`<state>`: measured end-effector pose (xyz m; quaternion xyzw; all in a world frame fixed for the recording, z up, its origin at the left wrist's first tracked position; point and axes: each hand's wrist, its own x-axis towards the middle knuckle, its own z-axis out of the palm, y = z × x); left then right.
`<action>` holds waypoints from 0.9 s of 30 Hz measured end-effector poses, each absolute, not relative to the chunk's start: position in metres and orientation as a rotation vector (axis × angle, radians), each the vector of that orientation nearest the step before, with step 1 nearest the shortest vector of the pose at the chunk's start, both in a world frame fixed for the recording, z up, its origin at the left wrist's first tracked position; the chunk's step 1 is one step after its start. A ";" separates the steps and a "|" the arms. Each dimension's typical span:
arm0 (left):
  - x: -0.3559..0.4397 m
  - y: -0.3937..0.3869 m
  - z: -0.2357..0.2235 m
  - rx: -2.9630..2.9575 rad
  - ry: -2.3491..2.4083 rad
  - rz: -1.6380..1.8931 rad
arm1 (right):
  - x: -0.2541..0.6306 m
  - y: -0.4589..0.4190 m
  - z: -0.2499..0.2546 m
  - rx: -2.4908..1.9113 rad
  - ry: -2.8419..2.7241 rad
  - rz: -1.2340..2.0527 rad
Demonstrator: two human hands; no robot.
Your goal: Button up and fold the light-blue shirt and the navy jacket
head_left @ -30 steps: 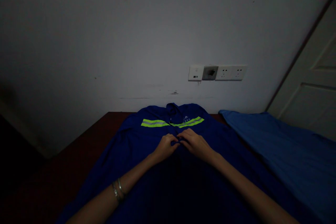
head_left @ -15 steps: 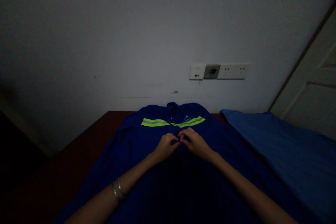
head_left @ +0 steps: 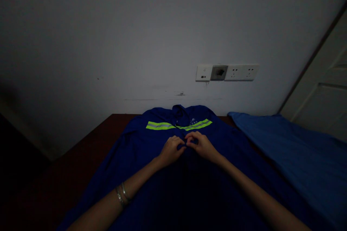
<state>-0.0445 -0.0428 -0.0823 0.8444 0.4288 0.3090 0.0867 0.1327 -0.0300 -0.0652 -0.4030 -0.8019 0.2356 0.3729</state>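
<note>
A dark blue work jacket (head_left: 141, 148) lies spread out front side up, its collar toward the wall. Across its chest runs a yellow-green reflective strip (head_left: 160, 126) with a grey band, split at the front opening. Just below that strip, my left hand (head_left: 172, 148) pinches the jacket's front edge between thumb and fingers. My right hand (head_left: 201, 146) meets it there, thumb and fingertips closed on the same edge. Whether a button or other fastener sits between the fingertips is too small and dark to tell. Two silvery bracelets circle my left wrist.
Under the jacket is a dark reddish-brown tabletop (head_left: 105, 133) against a pale wall (head_left: 135, 36). A lighter blue cloth (head_left: 287, 144) lies at the right. Sockets and a switch plate (head_left: 227, 73) are on the wall, and a panelled door (head_left: 325, 90) stands at far right.
The fingers of my right hand have shifted very slightly at the jacket's front edge. My left hand and the jacket stay almost where they were.
</note>
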 end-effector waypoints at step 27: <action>-0.048 -0.045 -0.085 2.787 1.140 1.020 | 0.132 -0.022 -0.072 -0.960 -1.784 1.097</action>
